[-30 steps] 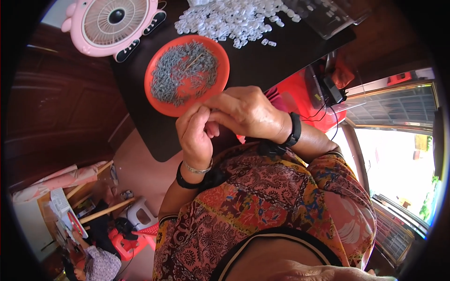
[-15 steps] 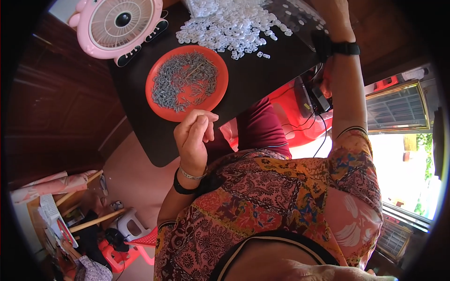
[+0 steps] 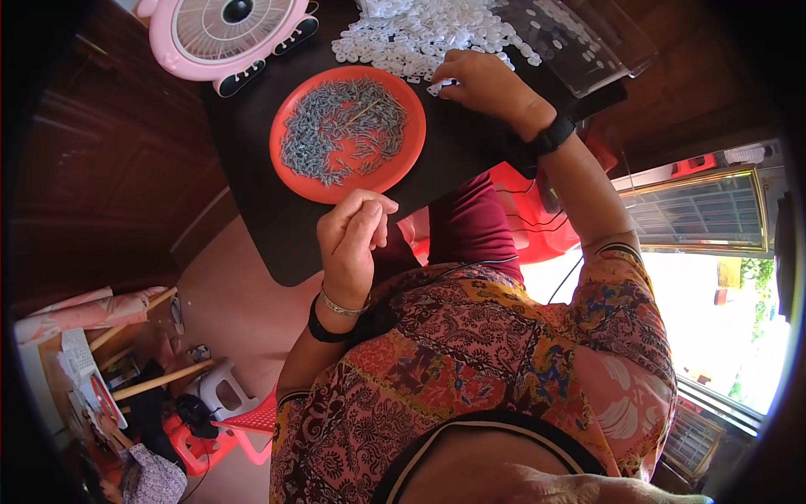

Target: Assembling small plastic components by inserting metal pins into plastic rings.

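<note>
From the orange plate, white pieces lie at one o'clock, probably light, stiff, slippery; opposite edges suit a pinch. The right hand is narrow beside them, the left hand curled at six o'clock; I cannot tell what either holds.

The left hand is curled closed, the right hand extended farther forward.
</note>
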### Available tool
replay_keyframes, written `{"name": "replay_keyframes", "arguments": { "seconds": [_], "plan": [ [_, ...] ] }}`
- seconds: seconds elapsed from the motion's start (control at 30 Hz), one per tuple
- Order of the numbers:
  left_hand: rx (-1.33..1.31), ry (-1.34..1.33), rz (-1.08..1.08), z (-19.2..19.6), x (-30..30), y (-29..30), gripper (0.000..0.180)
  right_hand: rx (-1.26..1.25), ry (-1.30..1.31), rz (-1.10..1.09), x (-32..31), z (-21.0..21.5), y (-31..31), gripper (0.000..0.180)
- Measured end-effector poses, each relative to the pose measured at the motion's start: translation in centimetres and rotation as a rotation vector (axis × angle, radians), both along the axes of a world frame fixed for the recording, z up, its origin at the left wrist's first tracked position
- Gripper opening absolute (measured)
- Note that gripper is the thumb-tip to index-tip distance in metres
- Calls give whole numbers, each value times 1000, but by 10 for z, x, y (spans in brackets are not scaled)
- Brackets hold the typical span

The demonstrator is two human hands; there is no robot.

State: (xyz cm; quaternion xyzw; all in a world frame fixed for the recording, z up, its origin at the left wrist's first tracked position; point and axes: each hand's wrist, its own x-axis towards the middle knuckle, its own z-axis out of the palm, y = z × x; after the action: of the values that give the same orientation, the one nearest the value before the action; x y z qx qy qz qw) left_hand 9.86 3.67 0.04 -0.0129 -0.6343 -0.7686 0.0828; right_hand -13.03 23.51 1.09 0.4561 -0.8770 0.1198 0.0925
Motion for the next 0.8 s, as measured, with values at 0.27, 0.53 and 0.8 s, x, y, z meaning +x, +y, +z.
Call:
{"name": "replay_keyframes", "arguments": {
  "seconds": [0.27, 0.53, 0.8],
  "plan": [
    [14, -15, -7, 0, 1, 0, 22, 67, 134, -1, -7, -6, -8, 14],
    [14, -16, 8, 0, 2, -1, 21, -388, -180, -86, 21, 14, -10, 14],
    [-16, 29, 8, 8, -6, 1, 15, -769, -1267, -33, 107, 32, -34, 14]
  ]
}}
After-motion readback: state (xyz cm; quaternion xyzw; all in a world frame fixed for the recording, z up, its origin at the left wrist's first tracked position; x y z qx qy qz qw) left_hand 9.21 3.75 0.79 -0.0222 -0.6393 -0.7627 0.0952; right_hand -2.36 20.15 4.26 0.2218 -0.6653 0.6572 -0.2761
